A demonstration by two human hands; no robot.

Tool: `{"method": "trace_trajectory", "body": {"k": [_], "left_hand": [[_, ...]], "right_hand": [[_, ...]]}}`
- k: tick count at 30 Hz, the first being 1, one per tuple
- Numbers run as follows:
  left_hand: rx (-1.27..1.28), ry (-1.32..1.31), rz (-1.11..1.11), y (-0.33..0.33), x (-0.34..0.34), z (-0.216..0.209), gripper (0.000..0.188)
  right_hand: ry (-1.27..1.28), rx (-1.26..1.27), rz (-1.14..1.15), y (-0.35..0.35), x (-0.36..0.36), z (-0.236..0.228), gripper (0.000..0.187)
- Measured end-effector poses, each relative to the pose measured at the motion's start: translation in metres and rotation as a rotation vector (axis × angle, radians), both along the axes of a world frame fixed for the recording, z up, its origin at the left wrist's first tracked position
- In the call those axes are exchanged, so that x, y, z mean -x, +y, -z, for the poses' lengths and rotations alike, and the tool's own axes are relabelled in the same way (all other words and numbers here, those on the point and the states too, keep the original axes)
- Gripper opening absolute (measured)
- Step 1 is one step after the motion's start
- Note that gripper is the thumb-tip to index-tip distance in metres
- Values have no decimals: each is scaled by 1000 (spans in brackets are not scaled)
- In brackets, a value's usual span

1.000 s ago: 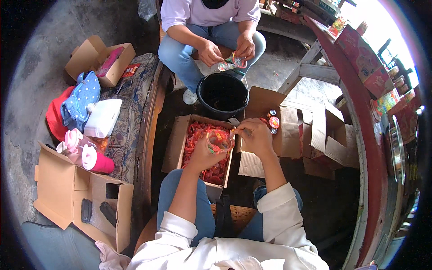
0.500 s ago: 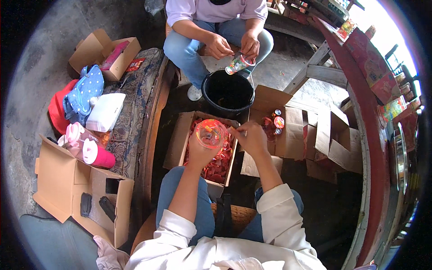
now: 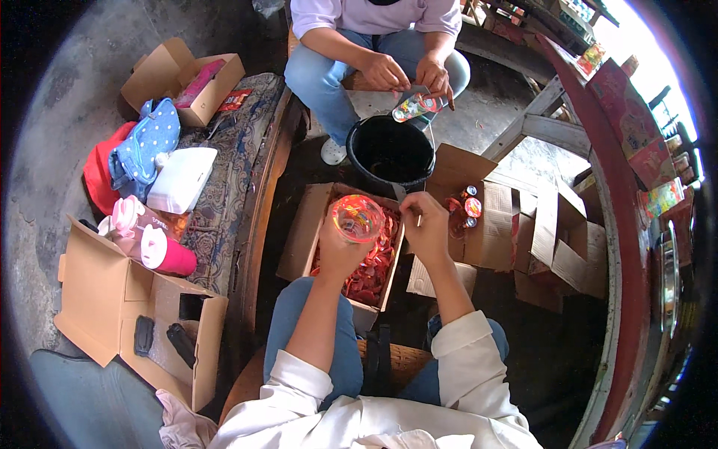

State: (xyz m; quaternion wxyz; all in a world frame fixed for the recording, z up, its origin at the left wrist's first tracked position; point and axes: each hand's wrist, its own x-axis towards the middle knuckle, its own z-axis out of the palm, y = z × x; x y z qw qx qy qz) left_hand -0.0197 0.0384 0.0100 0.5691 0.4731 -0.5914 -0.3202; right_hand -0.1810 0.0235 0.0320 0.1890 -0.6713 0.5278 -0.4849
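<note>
At the centre of the frame, a carton [image 3: 299, 238] held scraps [image 3: 364, 283]; the left hand [image 3: 341, 253], with a cup [image 3: 359, 219], was above it, the right hand [image 3: 426, 224] by its right edge. Just beyond the carton stood a bucket [image 3: 366, 176], before a seated person [image 3: 381, 21] at top centre. Small cups [image 3: 472, 208] lay on opened cardboard [image 3: 492, 243] to the right. A tabletop [image 3: 622, 187] bearing a box [image 3: 624, 112] ran along the right side. At left, a mat [image 3: 213, 232] lay between the carton and a bag [image 3: 147, 146], with tumblers [image 3: 170, 251] below the bag and an open box [image 3: 97, 299] lower left.
</note>
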Motion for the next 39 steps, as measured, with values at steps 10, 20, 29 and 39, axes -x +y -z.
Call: {"method": "trace_trajectory", "body": {"k": [10,20,29,39], "left_hand": [[34,-126,71,4,4,-11,47],[-35,37,192,9,8,-7,59],[-92,-23,265,7,5,-5,58],[-138,21,360,9,8,-4,53]], "right_hand": [[440,449,-34,19,12,-28,17],[583,530,-37,25,18,-26,14],[591,520,-52,25,14,-20,12],[530,481,-118,27,17,-15,15]]}}
